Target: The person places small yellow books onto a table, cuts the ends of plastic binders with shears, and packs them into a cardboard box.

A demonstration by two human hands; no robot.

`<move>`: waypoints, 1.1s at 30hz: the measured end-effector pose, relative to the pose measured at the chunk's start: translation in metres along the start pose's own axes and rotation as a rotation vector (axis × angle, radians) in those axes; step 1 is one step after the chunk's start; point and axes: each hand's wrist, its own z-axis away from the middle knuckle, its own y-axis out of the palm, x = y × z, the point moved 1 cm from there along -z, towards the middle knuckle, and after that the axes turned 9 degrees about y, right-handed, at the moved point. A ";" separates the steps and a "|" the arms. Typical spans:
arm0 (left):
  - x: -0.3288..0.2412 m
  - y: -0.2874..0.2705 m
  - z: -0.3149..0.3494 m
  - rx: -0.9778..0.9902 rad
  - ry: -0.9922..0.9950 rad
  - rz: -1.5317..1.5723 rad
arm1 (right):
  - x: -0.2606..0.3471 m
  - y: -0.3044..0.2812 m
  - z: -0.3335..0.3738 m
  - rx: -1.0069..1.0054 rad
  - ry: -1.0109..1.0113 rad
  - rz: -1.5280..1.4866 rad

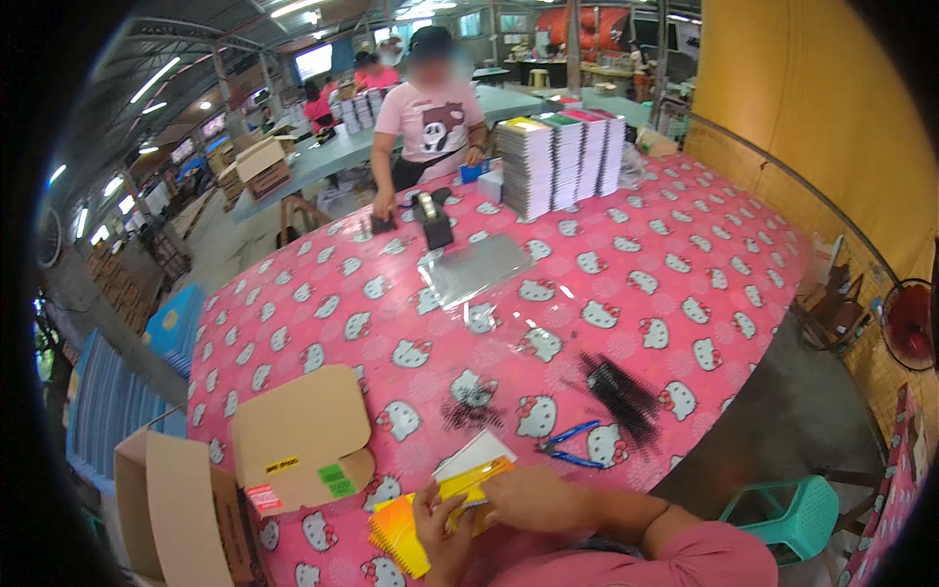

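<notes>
Close to me at the table's near edge, my left hand [442,523] has its fingers bent over a yellow-orange notebook [399,536]. Along that notebook's left edge runs a row of coil binding. My right hand [536,497] is closed at another yellow cover [479,477], its fingers pressed together near the edge; the exact pinch is partly hidden. White sheets [474,452] stick out beyond this cover. Just past my right hand lie blue-handled pliers [572,445], their handles spread. Black plastic binding coils [621,399] lie in a bundle farther right, and small black clippings [472,406] are scattered left of the pliers.
An open cardboard box [196,509] stands at my left, its flap [303,440] over the table. Clear plastic sheets [479,269], a tape dispenser [431,220] and tall notebook stacks [553,166] are farther off. A co-worker [430,127] stands opposite. A green stool [787,519] is at right.
</notes>
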 end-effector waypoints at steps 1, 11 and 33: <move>0.010 -0.004 0.005 0.021 -0.040 0.044 | 0.009 -0.002 0.002 -0.019 -0.078 -0.014; 0.009 0.005 -0.001 0.013 -0.471 0.573 | 0.002 0.007 -0.016 0.055 -0.064 -0.016; 0.024 0.008 0.011 -0.130 -0.415 0.552 | 0.008 -0.003 -0.031 0.250 0.064 0.139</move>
